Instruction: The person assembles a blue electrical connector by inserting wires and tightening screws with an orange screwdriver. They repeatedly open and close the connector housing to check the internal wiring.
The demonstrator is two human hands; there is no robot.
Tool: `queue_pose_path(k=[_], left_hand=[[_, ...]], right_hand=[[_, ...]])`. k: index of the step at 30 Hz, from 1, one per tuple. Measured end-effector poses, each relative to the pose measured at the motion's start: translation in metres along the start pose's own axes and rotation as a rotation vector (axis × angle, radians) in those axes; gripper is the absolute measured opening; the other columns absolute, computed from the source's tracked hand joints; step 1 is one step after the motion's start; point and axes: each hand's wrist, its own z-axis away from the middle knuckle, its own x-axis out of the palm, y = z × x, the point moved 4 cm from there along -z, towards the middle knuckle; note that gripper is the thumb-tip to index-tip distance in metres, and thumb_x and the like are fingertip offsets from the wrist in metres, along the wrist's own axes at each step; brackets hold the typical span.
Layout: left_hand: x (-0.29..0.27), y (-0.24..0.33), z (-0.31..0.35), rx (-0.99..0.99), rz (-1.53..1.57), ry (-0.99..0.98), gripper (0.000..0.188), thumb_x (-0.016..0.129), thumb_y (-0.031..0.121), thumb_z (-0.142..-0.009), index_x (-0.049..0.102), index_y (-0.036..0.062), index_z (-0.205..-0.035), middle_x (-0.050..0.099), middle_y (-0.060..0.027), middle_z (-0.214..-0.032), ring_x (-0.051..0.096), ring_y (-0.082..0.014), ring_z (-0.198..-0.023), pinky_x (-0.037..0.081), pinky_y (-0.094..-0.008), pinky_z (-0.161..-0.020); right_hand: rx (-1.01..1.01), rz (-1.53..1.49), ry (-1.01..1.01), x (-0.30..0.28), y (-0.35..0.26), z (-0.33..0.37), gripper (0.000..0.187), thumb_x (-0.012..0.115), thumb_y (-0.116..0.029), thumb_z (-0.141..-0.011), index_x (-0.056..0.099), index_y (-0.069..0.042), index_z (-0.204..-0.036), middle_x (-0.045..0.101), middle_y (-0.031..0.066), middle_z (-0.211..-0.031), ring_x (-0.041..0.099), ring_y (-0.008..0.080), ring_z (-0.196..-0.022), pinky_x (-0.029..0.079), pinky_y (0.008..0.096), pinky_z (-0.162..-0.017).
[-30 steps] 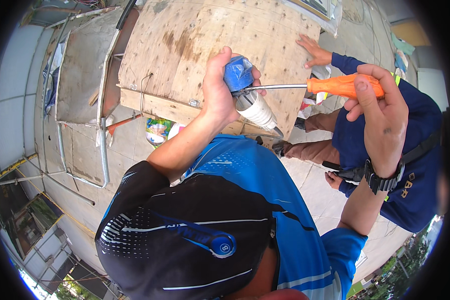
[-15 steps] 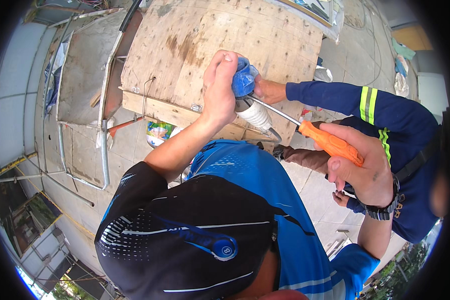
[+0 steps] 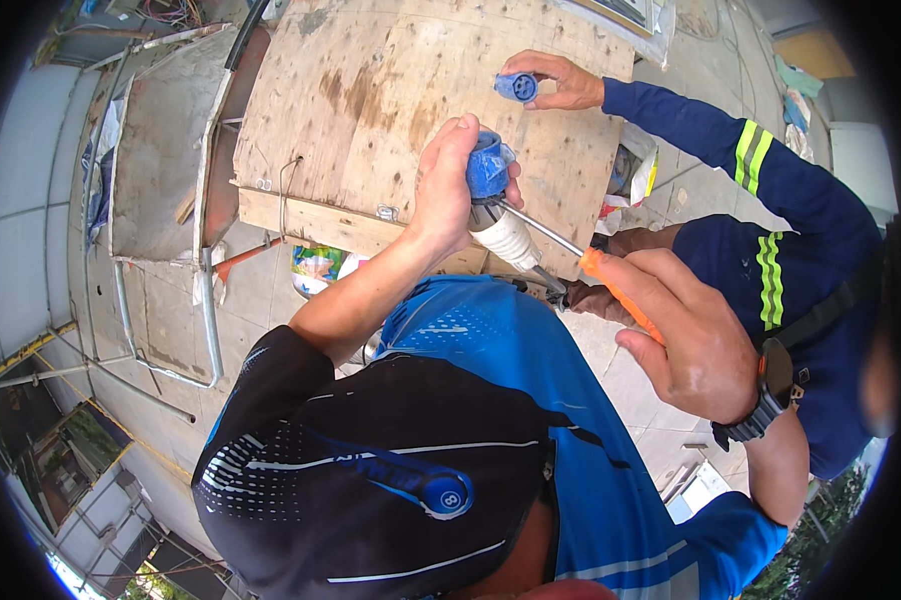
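My left hand (image 3: 438, 190) is closed around a blue industrial plug connector (image 3: 487, 165), tilted upward. Below its blue part runs a white ribbed sleeve (image 3: 510, 240), with a dark cable leaving its lower end. In my right hand (image 3: 695, 345), fingers wrapped, is a screwdriver (image 3: 625, 295) with an orange handle. Its metal shaft points up and left to the joint beneath the blue part; the exact tip contact is hard to see. Farther off, a co-worker's hand (image 3: 570, 82) pinches a separate round blue connector piece (image 3: 518, 88), its face with several holes showing.
A stained plywood board (image 3: 350, 130) lies ahead, beyond the hands. To the left stands a metal-framed cart (image 3: 165, 150). The co-worker's navy sleeve (image 3: 690, 120) with reflective bands reaches in from the right. A colourful bucket (image 3: 316, 265) sits below the board's near edge.
The co-worker's hand has moved up and away from the plug connector, now showing the separate blue piece. My right hand has turned over on the screwdriver, covering more of its handle.
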Motion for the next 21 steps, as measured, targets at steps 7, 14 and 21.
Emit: queue_pose_path(k=[7, 14, 21], left_hand=[[0.007, 0.011, 0.012, 0.188, -0.138, -0.140, 0.042, 0.043, 0.042, -0.096, 0.050, 0.0010, -0.097, 0.060, -0.0191, -0.075, 0.060, -0.0253, -0.055, 0.052, -0.0373, -0.055], [0.010, 0.010, 0.016, 0.236, -0.106, -0.161, 0.035, 0.049, 0.037, -0.095, 0.049, 0.0017, -0.095, 0.060, -0.0177, -0.073, 0.061, -0.0229, -0.054, 0.051, -0.0343, -0.054], [0.005, -0.009, 0.006, 0.067, -0.121, -0.148, 0.041, 0.046, 0.042, -0.094, 0.048, 0.0014, -0.096, 0.059, -0.0189, -0.074, 0.059, -0.0254, -0.053, 0.052, -0.0378, -0.055]], right_hand=[[0.713, -0.781, -0.231, 0.016, 0.018, 0.005, 0.044, 0.063, -0.009, -0.088, 0.051, 0.002, -0.128, 0.062, 0.0130, -0.084, 0.058, 0.0125, -0.071, 0.047, 0.0267, -0.063], [0.139, -0.080, 0.061, 0.022, 0.001, 0.011, 0.049, 0.062, 0.000, -0.081, 0.053, 0.001, -0.130, 0.057, 0.0091, -0.074, 0.056, 0.0223, -0.058, 0.046, 0.0334, -0.054], [0.053, 0.591, -0.038, 0.023, -0.012, 0.006, 0.050, 0.068, -0.004, -0.076, 0.057, -0.001, -0.125, 0.053, 0.0120, -0.084, 0.055, 0.0290, -0.067, 0.047, 0.0395, -0.055]])
